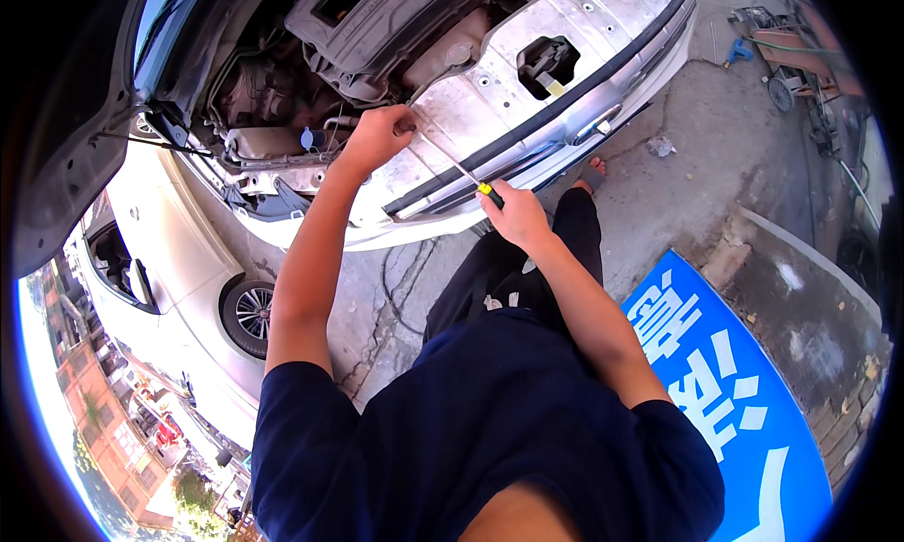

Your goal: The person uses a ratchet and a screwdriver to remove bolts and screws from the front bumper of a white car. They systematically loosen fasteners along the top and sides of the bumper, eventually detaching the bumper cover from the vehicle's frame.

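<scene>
In my right hand point(520, 220) is a screwdriver point(484, 189) with a yellow and black handle. Its thin metal shaft slants up and left across the white front panel point(527, 137) of a car whose bonnet is raised. My left hand point(379, 139) is closed near the shaft's far end, over the panel's inner edge beside the engine bay. Something small and dark shows at its fingertips, too small to name. A grey engine cover point(363, 24) and a blue cap point(308, 140) lie beyond and left of that hand.
A pale car point(179, 231) stands close on the left. Hoses and loose parts, with a blue tool point(739, 52), lie at the far right. A blue sign board point(753, 372) leans or lies at my right, by a low concrete edge point(810, 245).
</scene>
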Action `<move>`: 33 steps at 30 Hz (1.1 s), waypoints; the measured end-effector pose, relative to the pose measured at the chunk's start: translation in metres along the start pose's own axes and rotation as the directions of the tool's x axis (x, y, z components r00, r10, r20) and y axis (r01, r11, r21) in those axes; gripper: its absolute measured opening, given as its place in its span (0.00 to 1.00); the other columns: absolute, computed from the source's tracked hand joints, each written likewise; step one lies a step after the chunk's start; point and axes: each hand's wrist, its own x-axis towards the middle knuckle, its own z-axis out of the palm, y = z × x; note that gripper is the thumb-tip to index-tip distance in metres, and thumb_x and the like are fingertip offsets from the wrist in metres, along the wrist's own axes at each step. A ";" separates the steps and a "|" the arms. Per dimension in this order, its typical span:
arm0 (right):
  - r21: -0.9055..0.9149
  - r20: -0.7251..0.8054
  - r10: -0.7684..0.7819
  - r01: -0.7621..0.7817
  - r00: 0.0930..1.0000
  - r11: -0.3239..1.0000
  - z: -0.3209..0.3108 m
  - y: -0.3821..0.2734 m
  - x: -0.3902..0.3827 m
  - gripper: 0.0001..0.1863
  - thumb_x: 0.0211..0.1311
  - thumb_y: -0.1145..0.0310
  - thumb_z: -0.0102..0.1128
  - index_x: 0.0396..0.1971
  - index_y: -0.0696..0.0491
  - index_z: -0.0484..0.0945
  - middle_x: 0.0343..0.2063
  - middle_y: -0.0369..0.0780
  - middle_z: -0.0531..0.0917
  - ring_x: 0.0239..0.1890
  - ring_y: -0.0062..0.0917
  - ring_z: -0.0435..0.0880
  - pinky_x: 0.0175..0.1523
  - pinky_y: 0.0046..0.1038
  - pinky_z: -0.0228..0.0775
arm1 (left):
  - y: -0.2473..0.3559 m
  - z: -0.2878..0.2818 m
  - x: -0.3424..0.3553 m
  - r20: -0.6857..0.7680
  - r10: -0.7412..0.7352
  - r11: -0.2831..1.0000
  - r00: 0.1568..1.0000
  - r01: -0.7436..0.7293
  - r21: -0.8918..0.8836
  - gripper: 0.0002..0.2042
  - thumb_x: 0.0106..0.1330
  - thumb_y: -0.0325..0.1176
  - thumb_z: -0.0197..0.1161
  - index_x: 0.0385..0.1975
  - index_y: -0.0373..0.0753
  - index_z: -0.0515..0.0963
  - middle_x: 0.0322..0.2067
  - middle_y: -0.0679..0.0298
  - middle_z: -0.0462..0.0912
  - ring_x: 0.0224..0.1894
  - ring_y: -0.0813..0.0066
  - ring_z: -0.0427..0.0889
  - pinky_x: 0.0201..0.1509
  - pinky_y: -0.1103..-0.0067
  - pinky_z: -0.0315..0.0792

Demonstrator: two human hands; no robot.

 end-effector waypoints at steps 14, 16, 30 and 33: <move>-0.168 0.064 0.061 -0.049 0.996 0.984 -0.032 -0.037 0.004 0.19 0.63 0.52 0.58 0.31 0.55 0.78 0.21 0.51 0.82 0.28 0.50 0.82 0.34 0.46 0.74 | -0.003 0.002 0.001 0.001 -0.016 1.000 1.000 0.016 -0.008 0.10 0.51 0.25 0.64 0.33 0.32 0.79 0.30 0.52 0.84 0.34 0.58 0.84 0.41 0.73 0.77; -0.134 0.062 0.020 -0.011 0.998 0.991 -0.024 -0.015 0.008 0.18 0.63 0.51 0.59 0.36 0.53 0.79 0.20 0.50 0.82 0.27 0.49 0.82 0.33 0.46 0.74 | 0.001 -0.002 0.002 0.015 -0.012 1.000 1.000 0.013 -0.005 0.10 0.51 0.25 0.65 0.33 0.32 0.79 0.30 0.53 0.84 0.33 0.60 0.84 0.41 0.74 0.77; 0.167 -0.007 0.009 -0.008 1.000 0.986 -0.055 0.004 -0.029 0.16 0.62 0.57 0.63 0.38 0.55 0.81 0.22 0.52 0.81 0.28 0.49 0.82 0.33 0.38 0.74 | 0.000 0.004 -0.010 -0.133 -0.213 0.910 0.968 0.147 -0.388 0.09 0.50 0.26 0.68 0.30 0.33 0.78 0.28 0.60 0.84 0.32 0.77 0.85 0.40 0.80 0.78; 0.050 -0.145 0.046 -0.039 0.988 0.998 -0.107 0.007 -0.057 0.16 0.61 0.59 0.63 0.37 0.58 0.80 0.25 0.51 0.82 0.31 0.47 0.83 0.36 0.37 0.73 | 0.000 0.014 0.003 -0.155 -0.228 0.748 0.961 0.071 -0.660 0.08 0.54 0.23 0.68 0.31 0.34 0.75 0.30 0.66 0.83 0.34 0.80 0.82 0.41 0.81 0.76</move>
